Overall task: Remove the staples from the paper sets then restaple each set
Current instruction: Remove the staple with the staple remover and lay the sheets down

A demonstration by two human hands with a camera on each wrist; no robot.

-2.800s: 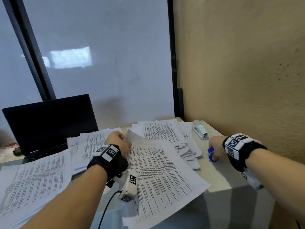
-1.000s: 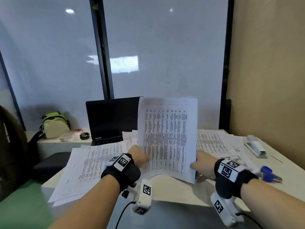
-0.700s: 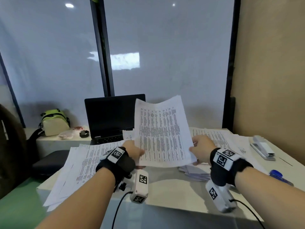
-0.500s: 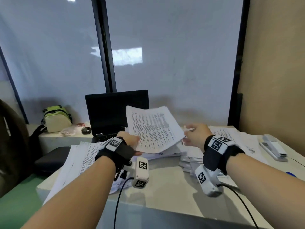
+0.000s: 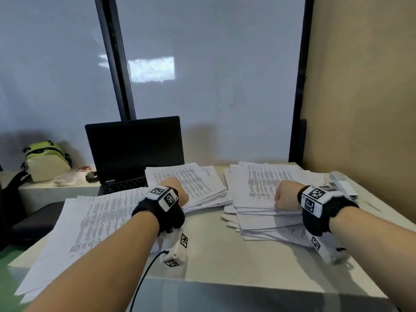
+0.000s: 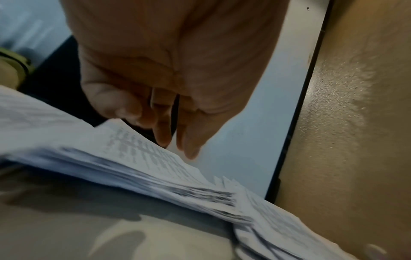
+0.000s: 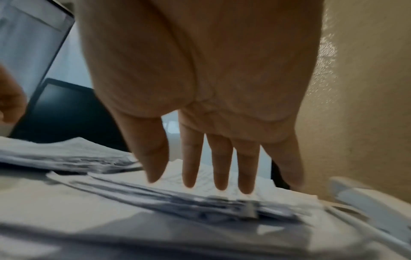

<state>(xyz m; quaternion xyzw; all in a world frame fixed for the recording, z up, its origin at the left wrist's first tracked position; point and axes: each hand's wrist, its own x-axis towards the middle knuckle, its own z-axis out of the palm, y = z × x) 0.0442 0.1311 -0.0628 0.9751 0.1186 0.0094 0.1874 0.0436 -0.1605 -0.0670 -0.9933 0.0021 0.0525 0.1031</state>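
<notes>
Your right hand's fingers (image 7: 219, 158) hang straight and slightly spread, pinching nothing, just above the paper pile (image 5: 258, 194) at the bench's (image 5: 225, 255) far right. Your left hand's fingers (image 6: 162, 126) are loosely bent with the tips close together, over the middle pile (image 5: 195, 183) by the far edge, also empty. I judge you are about to pick the next set: press the pile flat, lift one set by its stapled corner, and keep it clear of its neighbours. The stapler (image 7: 364, 195) lies beside the right pile near the bench's right edge, blurred. No staples can be made out anywhere, nor a staple remover. Both wrist views are smeared, so sheet edges blend together.
</notes>
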